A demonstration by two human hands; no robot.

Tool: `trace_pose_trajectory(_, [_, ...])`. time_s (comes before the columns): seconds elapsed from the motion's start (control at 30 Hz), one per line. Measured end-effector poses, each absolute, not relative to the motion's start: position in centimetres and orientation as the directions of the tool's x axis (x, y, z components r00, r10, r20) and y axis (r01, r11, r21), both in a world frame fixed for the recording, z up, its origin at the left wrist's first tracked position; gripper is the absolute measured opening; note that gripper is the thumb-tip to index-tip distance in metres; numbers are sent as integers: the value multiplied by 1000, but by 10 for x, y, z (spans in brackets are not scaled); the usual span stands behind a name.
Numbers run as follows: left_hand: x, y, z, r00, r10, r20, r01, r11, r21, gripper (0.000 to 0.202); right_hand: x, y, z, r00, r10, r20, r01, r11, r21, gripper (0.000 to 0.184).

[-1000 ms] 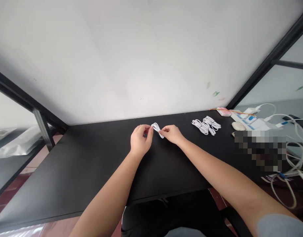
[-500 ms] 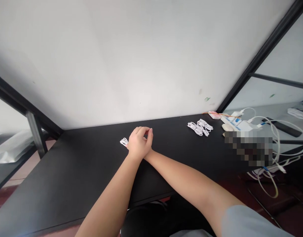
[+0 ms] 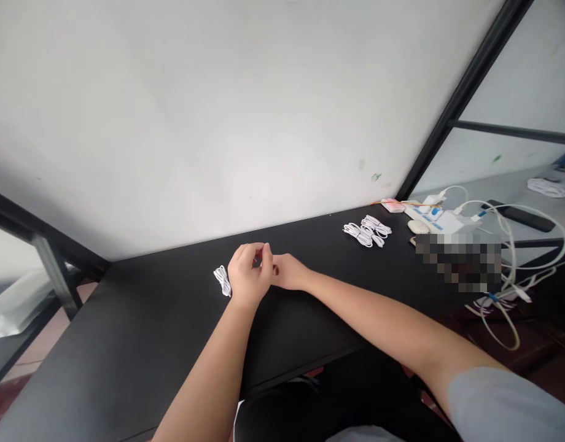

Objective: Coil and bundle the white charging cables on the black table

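On the matte black rectangular table (image 3: 126, 344), a small tied coil of thin white cable (image 3: 222, 280) is lying just to the left of the person's left hand (image 3: 250, 275); whether they are touching, I cannot tell. The left fingers are bending round into a loose ring, thumb tip near the forefinger, and whether they are pinching anything is unclear. The right hand (image 3: 287, 271) is crossing in behind the left, so its fingers are hiding and their state cannot be told. Dark bands are apparently keeping the clustered coils of white cable (image 3: 357, 233) compact at the right, probably set aside to leave elbow room. Beyond them, a long white power strip (image 3: 418, 213) is sitting near plugged-in chargers, presumably within easy cord reach.
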State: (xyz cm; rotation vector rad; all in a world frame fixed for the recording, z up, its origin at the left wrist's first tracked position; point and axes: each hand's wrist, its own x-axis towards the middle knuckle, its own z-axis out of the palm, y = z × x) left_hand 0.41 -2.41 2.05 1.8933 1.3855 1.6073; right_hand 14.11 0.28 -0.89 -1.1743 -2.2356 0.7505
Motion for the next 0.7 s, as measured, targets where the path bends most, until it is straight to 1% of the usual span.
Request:
trace_pose_trajectory(0.03, [4,-24,20,-98,770,630,519,-501,693,18,162,2,-11,-475,866,158,549,431,-716,9])
trace_pose_trajectory(0.07, [5,-24,18,-95,749,655,558,-505,658,19,185,1,-13,-420,894,153,553,386,-738,15])
trace_pose_trajectory(0.17, [7,-21,14,-46,770,636,585,-495,642,19,256,-1,-14,-185,964,190,641,265,-720,22])
trace_pose_trajectory(0.27, [10,-17,6,24,824,567,591,-469,657,21,320,-5,-12,53,964,262,768,128,-628,24])
trace_pose_trajectory(0.33, [12,-13,1,56,861,505,594,-435,676,22,351,-8,-11,146,938,315,858,39,-512,25])
trace_pose_trajectory(0.4, [13,-9,-5,73,892,445,598,-396,696,24,369,-12,-12,186,930,318,914,-45,-404,31])
trace_pose_trajectory(0.5, [12,-5,-11,78,921,381,602,-348,718,25,379,-14,-15,221,922,319,946,-124,-298,36])
trace_pose_trajectory(0.6, [10,-3,-15,62,934,351,599,-316,736,27,377,-13,-19,239,922,306,955,-165,-248,32])
trace_pose_trajectory(0.7, [7,-2,-16,39,941,337,587,-295,754,28,373,-12,-21,205,929,308,971,-154,-181,25])
